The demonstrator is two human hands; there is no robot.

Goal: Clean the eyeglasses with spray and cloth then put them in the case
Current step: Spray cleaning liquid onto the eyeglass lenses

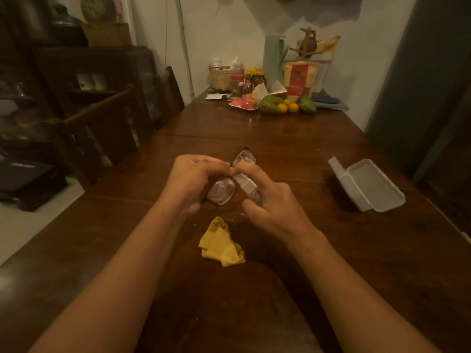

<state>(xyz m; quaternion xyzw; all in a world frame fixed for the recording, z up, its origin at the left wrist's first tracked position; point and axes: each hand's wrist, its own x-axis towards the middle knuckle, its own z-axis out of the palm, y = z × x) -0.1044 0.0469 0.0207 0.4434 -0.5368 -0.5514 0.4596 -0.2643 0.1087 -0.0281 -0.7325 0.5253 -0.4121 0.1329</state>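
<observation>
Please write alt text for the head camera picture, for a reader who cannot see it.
A person's left hand holds dark-framed eyeglasses over a wooden table while the right hand grips a small spray bottle pointed at a lens. A crumpled yellow cloth lies on the table nearer the person, and an open white case sits to the right.

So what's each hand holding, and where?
The left hand grips the eyeglasses near the bridge; the right hand holds the spray bottle by its body.

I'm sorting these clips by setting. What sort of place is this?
Most likely a home dining room: a long wooden table, fruit and jars crowded at its far end, a wooden chair beside it.
</observation>
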